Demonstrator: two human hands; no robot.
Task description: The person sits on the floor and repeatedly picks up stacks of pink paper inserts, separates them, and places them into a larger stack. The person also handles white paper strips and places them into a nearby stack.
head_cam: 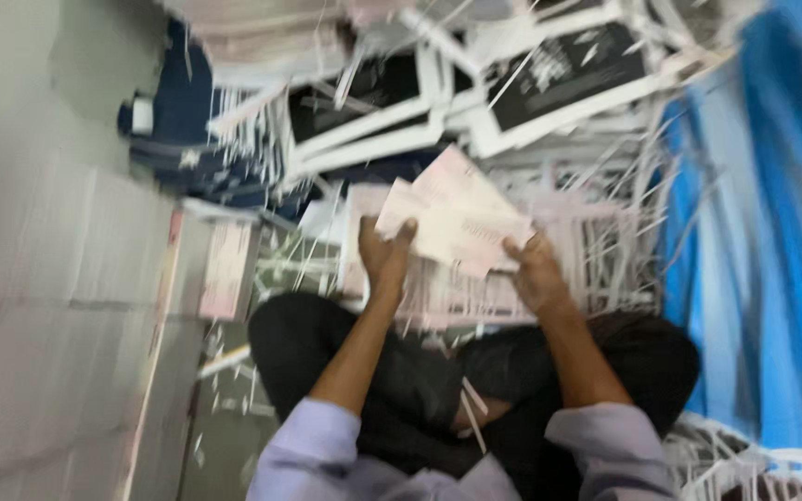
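Sitting on the floor with knees up in dark trousers, the person has both hands out in front, holding a loose sheaf of pale pinkish sheets. It's all pretty blurry, so take the fine detail with a grain of salt. The left hand is closed around the left edge of the sheaf, fingers curled over the top and thumb underneath as far as I can make out. The right hand pinches the right lower edge, fingers closed on the paper too. The sheets fan out a bit and tilt up toward the far side, held above a bigger stack of the same pinkish paper lying just past the knees.

Thin white paper strips are everywhere, scattered over the stack, hanging off to the right and littering the floor near the legs. A couple of strips are lying on the trousers as well. Farther off there's a heap of white-bordered dark printed sheets, piled at odd angles. On the right hangs a blue plastic sheet. On the left is a tall block of stacked pale paper, with a small pinkish bundle lying just beside it. Light lavender sleeves show at the near edge.
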